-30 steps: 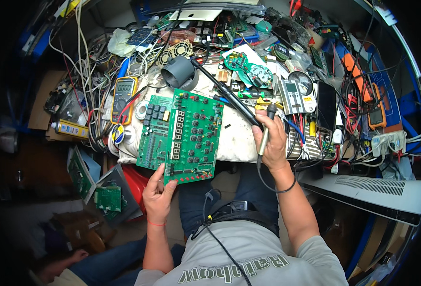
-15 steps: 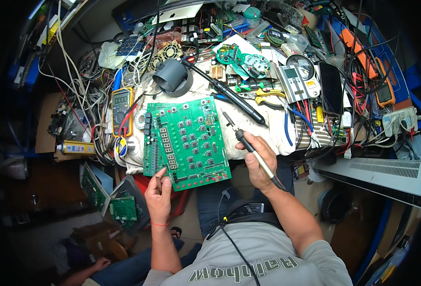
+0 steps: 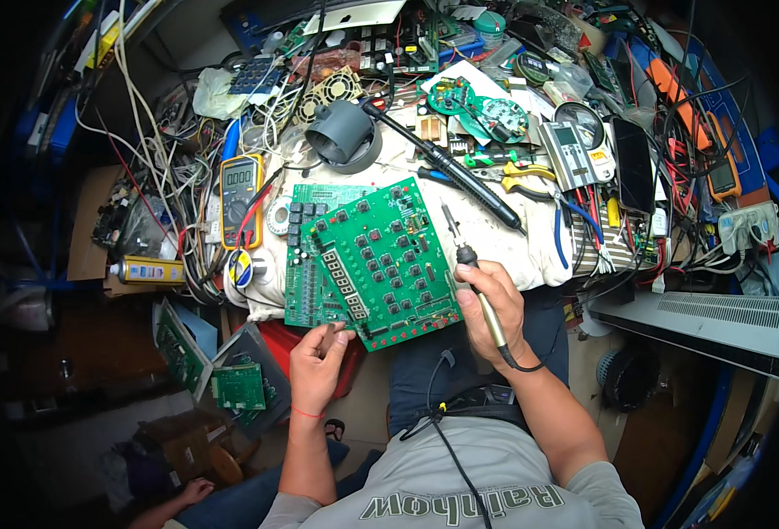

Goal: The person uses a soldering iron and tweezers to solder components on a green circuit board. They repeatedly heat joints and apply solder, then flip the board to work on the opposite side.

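Observation:
My right hand is closed around the handle of a soldering iron, its tip pointing up and away, beside the right edge of a green circuit board. That board carries a row of digit displays, many push buttons and red LEDs. It lies turned at an angle on top of a second green board, which shows along the left with black relay-like blocks. Just below their near edge my left hand is pinched closed. A small dark brown piece shows at its fingertips, too small to name.
Left of the boards stand a yellow multimeter and a solder reel. Beyond are a grey cylindrical holder, a black pen-like tool, pliers and heaped electronics. Another person's hand shows low at left.
The upper board has turned clockwise against the lower one, uncovering more of it. My left hand has come away from its earlier place on the board. The iron is still in my right hand.

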`<move>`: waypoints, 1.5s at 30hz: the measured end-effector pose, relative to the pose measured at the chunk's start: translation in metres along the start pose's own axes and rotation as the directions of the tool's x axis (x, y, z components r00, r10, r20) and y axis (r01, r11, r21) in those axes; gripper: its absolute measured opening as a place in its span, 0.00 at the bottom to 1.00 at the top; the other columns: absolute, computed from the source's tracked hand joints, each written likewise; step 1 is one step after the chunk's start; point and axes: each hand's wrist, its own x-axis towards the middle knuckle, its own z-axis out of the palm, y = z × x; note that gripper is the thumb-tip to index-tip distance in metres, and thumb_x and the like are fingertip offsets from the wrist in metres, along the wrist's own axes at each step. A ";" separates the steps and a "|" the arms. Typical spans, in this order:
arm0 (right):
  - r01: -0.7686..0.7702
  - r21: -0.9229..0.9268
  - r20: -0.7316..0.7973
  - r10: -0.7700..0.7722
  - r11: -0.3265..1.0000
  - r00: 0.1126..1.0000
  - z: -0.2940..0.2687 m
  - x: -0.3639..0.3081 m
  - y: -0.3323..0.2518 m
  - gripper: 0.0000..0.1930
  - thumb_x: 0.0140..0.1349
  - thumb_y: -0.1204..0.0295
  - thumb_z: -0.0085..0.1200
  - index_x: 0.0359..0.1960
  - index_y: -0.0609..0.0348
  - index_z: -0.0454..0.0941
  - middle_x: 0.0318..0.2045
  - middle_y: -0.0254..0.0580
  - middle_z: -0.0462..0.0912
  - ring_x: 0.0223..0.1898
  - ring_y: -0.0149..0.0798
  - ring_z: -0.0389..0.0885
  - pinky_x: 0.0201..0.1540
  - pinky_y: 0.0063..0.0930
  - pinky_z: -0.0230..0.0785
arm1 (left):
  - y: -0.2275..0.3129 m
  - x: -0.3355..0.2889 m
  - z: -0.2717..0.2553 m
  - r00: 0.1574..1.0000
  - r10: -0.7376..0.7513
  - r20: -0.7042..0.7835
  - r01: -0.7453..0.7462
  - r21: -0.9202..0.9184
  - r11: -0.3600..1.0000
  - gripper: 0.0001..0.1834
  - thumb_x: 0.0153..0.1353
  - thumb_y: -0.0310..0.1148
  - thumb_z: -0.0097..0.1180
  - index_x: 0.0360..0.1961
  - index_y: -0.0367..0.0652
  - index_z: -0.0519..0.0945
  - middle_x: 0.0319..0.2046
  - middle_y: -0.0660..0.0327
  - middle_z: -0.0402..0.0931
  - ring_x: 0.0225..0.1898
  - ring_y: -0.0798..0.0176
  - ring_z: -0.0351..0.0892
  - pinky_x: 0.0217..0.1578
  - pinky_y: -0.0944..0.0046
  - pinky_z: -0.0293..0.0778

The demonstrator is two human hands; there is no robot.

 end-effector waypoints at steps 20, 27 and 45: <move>0.596 -0.203 0.516 -0.433 0.777 0.739 -0.004 -0.005 0.005 0.16 0.64 0.70 0.59 0.51 0.33 0.85 0.48 0.33 0.80 0.60 0.39 0.79 0.66 0.46 0.70 | -0.045 0.024 -0.034 0.952 -0.151 -0.267 -0.034 -0.582 0.813 0.12 0.80 0.36 0.53 0.52 0.38 0.78 0.33 0.55 0.85 0.13 0.80 0.59 0.13 0.76 0.52; 0.543 -0.147 0.365 -0.464 0.827 0.807 -0.012 0.003 -0.004 0.15 0.63 0.70 0.62 0.50 0.35 0.85 0.45 0.34 0.80 0.57 0.41 0.81 0.66 0.52 0.71 | -0.029 0.006 -0.029 0.980 -0.145 -0.140 0.011 -0.682 0.731 0.08 0.80 0.33 0.51 0.48 0.39 0.78 0.34 0.51 0.87 0.14 0.79 0.61 0.14 0.76 0.54; 0.489 -0.224 0.376 -0.388 0.843 0.841 -0.033 0.002 0.031 0.16 0.57 0.72 0.69 0.48 0.38 0.86 0.47 0.36 0.83 0.57 0.46 0.82 0.65 0.50 0.72 | -0.041 -0.032 0.022 0.973 -0.226 -0.052 0.119 -0.728 0.675 0.13 0.81 0.39 0.51 0.55 0.42 0.79 0.45 0.54 0.87 0.16 0.80 0.59 0.17 0.77 0.55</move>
